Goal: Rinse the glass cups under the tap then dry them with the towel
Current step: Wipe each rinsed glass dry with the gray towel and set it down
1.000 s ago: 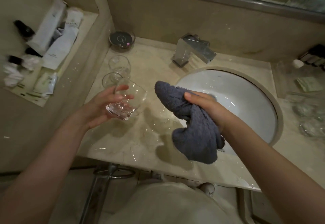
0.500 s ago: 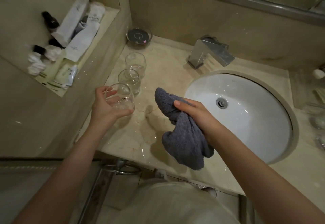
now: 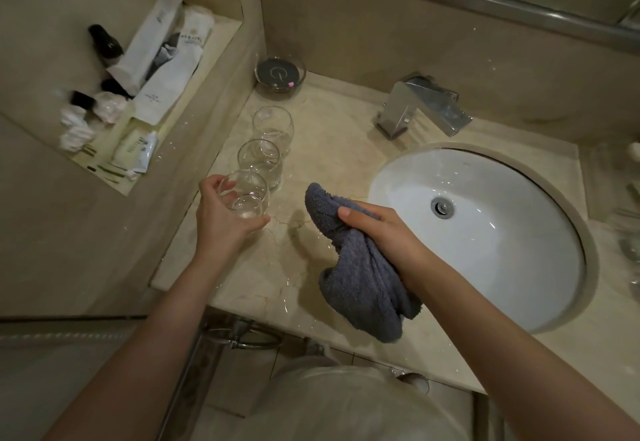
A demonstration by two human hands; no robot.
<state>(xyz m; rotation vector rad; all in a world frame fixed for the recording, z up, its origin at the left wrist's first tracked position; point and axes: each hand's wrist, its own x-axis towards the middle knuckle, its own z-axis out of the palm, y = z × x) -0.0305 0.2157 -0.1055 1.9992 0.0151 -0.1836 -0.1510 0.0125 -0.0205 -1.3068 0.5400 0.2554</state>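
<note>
A person's left hand (image 3: 221, 220) held a glass cup (image 3: 245, 198) upright at the near end of a row along the left side of a marble counter (image 3: 332, 149), fingers and thumb curled round its wall. Whether the cup's base was touching the stone or just above it could not be told. Two more glass cups, a middle cup (image 3: 260, 165) and a far cup (image 3: 273, 128), stood in line just beyond it, running toward the back wall; the held cup appeared to be joining them, which would keep the finished glasses together and away from the basin. The right hand (image 3: 374, 227) gripped a bunched grey towel (image 3: 360, 267), fingers wrapped round its middle, the loose end hanging over the counter's near edge. Held that way, the cloth stayed off the wet stone and ready for use. The tap (image 3: 422, 108) stood at the far side of the white sink (image 3: 485, 232), to the right, with no water seen running. A small glass dish (image 3: 280, 75) sat in the far-left corner, and toiletry packets (image 3: 156, 69) lay on a ledge further left.
</note>
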